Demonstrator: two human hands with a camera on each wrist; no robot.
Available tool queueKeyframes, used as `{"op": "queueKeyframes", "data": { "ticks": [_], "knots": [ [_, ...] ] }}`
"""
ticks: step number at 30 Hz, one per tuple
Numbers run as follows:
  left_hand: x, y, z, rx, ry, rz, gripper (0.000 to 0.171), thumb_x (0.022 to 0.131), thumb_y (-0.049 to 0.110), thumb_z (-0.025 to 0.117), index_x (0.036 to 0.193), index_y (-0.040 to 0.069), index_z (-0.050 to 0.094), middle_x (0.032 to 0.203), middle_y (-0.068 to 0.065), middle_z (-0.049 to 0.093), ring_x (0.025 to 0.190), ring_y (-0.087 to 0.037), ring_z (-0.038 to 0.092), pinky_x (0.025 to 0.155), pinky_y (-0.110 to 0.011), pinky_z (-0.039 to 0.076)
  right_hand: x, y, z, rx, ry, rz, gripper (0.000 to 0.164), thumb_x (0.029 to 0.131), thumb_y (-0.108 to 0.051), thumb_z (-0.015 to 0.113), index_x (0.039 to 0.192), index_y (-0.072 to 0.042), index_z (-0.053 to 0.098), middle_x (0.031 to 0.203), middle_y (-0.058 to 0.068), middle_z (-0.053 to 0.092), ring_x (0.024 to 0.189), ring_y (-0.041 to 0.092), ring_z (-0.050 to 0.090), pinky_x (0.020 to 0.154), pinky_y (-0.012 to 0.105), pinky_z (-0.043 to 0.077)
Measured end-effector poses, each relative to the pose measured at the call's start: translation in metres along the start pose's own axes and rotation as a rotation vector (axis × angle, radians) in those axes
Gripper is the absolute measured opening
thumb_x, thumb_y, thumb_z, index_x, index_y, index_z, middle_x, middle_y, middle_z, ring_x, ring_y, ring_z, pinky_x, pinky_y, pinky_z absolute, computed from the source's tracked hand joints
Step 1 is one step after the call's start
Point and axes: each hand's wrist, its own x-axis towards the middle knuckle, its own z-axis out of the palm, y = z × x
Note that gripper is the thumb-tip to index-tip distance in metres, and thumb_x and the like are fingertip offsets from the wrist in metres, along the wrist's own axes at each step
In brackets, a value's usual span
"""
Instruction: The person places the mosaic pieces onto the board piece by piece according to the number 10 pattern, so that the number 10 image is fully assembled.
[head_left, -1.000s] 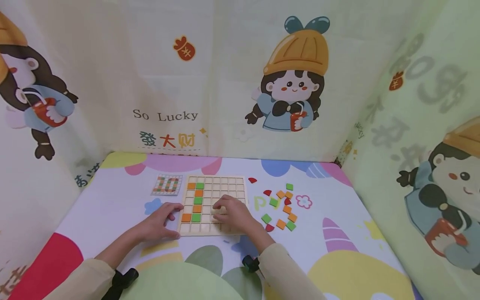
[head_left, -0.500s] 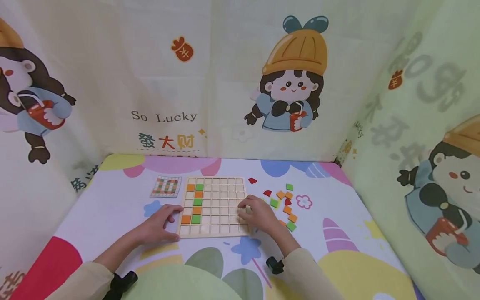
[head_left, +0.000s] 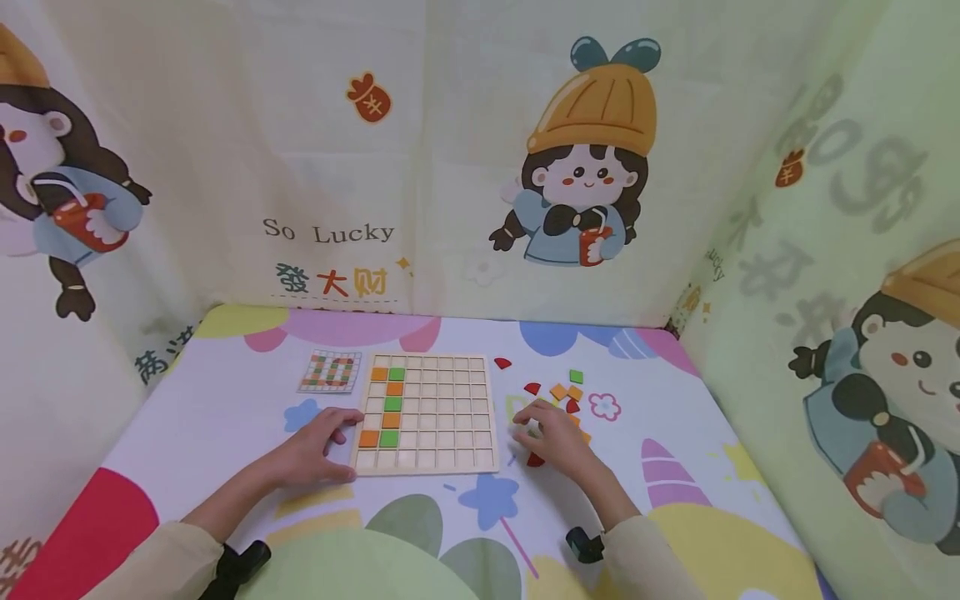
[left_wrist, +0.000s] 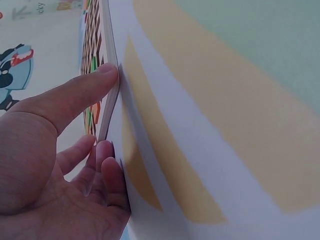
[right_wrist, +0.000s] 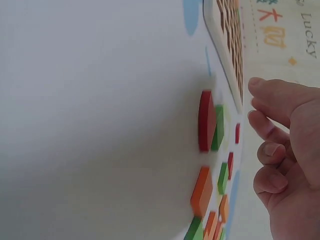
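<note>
A wooden grid board (head_left: pixel 446 412) lies on the table, with orange tiles (head_left: pixel 394 389) and green tiles (head_left: pixel 392 404) in its left two columns. Along its left edge rests my left hand (head_left: pixel 311 446); thumb and fingertips touch the side, as the board's rim (left_wrist: pixel 107 115) shows in the left wrist view. To the right of the board my right hand (head_left: pixel 558 437) hovers over loose pieces, fingers slightly bent and nothing between them. It hides some of those pieces in the head view. Below it in the right wrist view stand a red rounded piece (right_wrist: pixel 206 120) and an orange tile (right_wrist: pixel 202 191).
A small pattern card (head_left: pixel 330 371) lies at the board's upper left. Farther right are a loose green tile (head_left: pixel 576 377), an orange tile (head_left: pixel 558 392) and a red quarter-round piece (head_left: pixel 502 363). A printed cloth (head_left: pixel 450 167) hangs behind the table.
My right hand has moved right, from over the board past its right edge to above the loose pieces. My left hand stays at the board's left edge. The tiles on the board look the same.
</note>
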Motion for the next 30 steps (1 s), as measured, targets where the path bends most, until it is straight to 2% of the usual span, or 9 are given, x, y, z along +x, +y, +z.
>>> {"op": "queueKeyframes", "data": {
  "ticks": [6, 10, 15, 20, 27, 30],
  "knots": [
    [0.003, -0.001, 0.000, 0.004, 0.001, 0.017, 0.082, 0.071, 0.029, 0.085, 0.139, 0.010, 0.043, 0.123, -0.006, 0.046, 0.100, -0.018, 0.044, 0.074, -0.021, 0.041, -0.016, 0.020, -0.009, -0.023, 0.016, 0.048, 0.020, 0.078, -0.022, 0.080, 0.096, -0.020, 0.073, 0.092, -0.007, 0.063, 0.080, 0.011, 0.054, 0.071, 0.025, 0.051],
    [0.002, -0.001, 0.001, 0.001, 0.002, 0.012, 0.082, 0.071, 0.028, 0.086, 0.138, 0.010, 0.044, 0.122, -0.006, 0.046, 0.099, -0.018, 0.044, 0.074, -0.020, 0.041, -0.025, 0.029, -0.012, -0.060, 0.005, 0.060, 0.020, 0.077, -0.021, 0.081, 0.095, -0.019, 0.073, 0.091, -0.008, 0.062, 0.081, 0.009, 0.054, 0.075, 0.028, 0.052],
    [-0.001, 0.000, 0.000, 0.005, 0.007, 0.007, 0.082, 0.070, 0.029, 0.086, 0.138, 0.009, 0.044, 0.122, -0.006, 0.046, 0.099, -0.018, 0.044, 0.073, -0.021, 0.041, -0.031, 0.034, -0.012, -0.070, -0.026, 0.106, 0.024, 0.076, -0.021, 0.082, 0.097, -0.021, 0.072, 0.088, -0.010, 0.057, 0.080, 0.007, 0.050, 0.073, 0.024, 0.052],
    [0.000, -0.001, -0.001, 0.011, 0.009, -0.005, 0.083, 0.070, 0.029, 0.086, 0.139, 0.010, 0.043, 0.123, -0.006, 0.046, 0.100, -0.018, 0.044, 0.074, -0.021, 0.041, -0.032, 0.034, -0.011, -0.063, -0.041, 0.106, 0.028, 0.075, -0.021, 0.083, 0.101, -0.023, 0.071, 0.091, -0.011, 0.056, 0.082, 0.006, 0.051, 0.072, 0.019, 0.051],
    [0.002, -0.002, 0.001, 0.008, 0.003, -0.009, 0.083, 0.071, 0.030, 0.086, 0.139, 0.011, 0.043, 0.124, -0.006, 0.046, 0.100, -0.018, 0.044, 0.074, -0.021, 0.041, -0.035, 0.035, -0.017, -0.095, -0.027, 0.108, 0.028, 0.076, -0.020, 0.082, 0.101, -0.021, 0.069, 0.094, -0.009, 0.060, 0.087, 0.009, 0.056, 0.081, 0.031, 0.055],
    [0.002, -0.001, 0.002, 0.005, 0.008, -0.021, 0.082, 0.070, 0.029, 0.086, 0.139, 0.011, 0.044, 0.123, -0.005, 0.046, 0.100, -0.018, 0.044, 0.074, -0.021, 0.041, -0.037, 0.038, -0.016, -0.129, -0.030, 0.149, 0.028, 0.075, -0.022, 0.082, 0.100, -0.020, 0.068, 0.090, -0.008, 0.058, 0.083, 0.010, 0.055, 0.080, 0.033, 0.054]
  ]
}}
